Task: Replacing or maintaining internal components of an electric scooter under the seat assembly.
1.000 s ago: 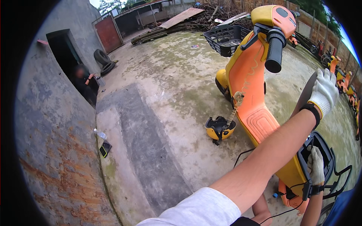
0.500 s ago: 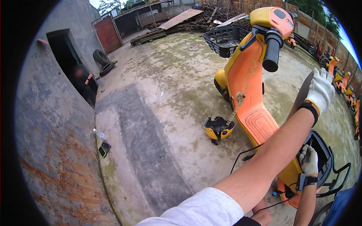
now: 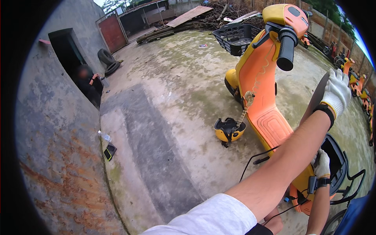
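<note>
An orange and yellow scooter (image 3: pixel 270 129) stands at right. My left hand (image 3: pixel 337 88), in a white knit glove, has its fingers wrapped over the edge of a raised dark seat (image 3: pixel 314 98); my left forearm crosses in front of the scooter. Lower down, my right hand (image 3: pixel 322 164), also gloved, reaches into the black open compartment (image 3: pixel 333 150), fingers curled and partly hidden at its left edge; what they hold is unclear. A coiled cord hangs from the handlebar down to a yellow helmet (image 3: pixel 226 135) on the ground.
At left, a phone-like device (image 3: pixel 109 151) and bottle (image 3: pixel 104 136) lie by a wall (image 3: pixel 62 156). A person (image 3: pixel 89 88) sits in the doorway, near tyres (image 3: pixel 107 60). A black basket (image 3: pixel 233 39), branch pile and parked scooters (image 3: pixel 358 86) are behind.
My right hand has moved up and left, its fingers further behind the compartment's edge. My left hand remains on the raised seat.
</note>
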